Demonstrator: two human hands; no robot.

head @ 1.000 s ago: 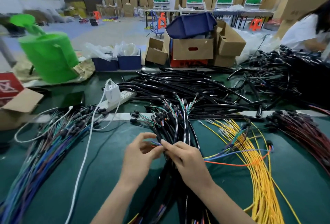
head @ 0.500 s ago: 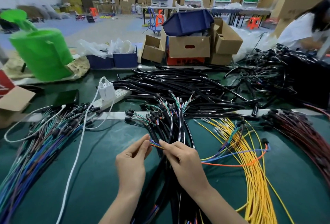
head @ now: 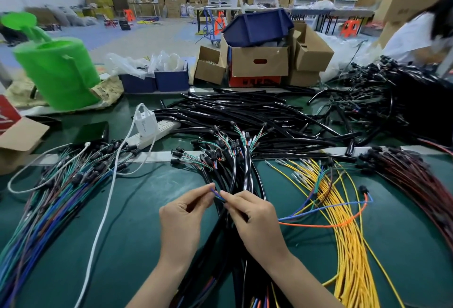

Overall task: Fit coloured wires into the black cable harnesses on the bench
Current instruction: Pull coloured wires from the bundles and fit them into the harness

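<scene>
Pinching a thin blue wire [head: 217, 195] was the whole show. The left hand [head: 182, 212] had it between thumb and forefinger, and the right hand [head: 255, 217] gripped the other end the same way, with the rest of both hands' fingers curled in. The short exposed bit ran nearly level, left to right, dipping a little toward the right hand.

It sat right over the black harness bundle [head: 245, 175], glossy rubbery sheathing with its long axis running straight away from the person. The far end fanned out into small black plugs and thin green and white leads.

A blue and an orange wire [head: 318, 225] looped off to the right across the matte green bench [head: 137, 234]. The blue one was probably the same wire as the pinched one, but the right hand hid the join. Skinny yellow wires [head: 348, 234] with metal tips lay beside them, also pointing away.
</scene>
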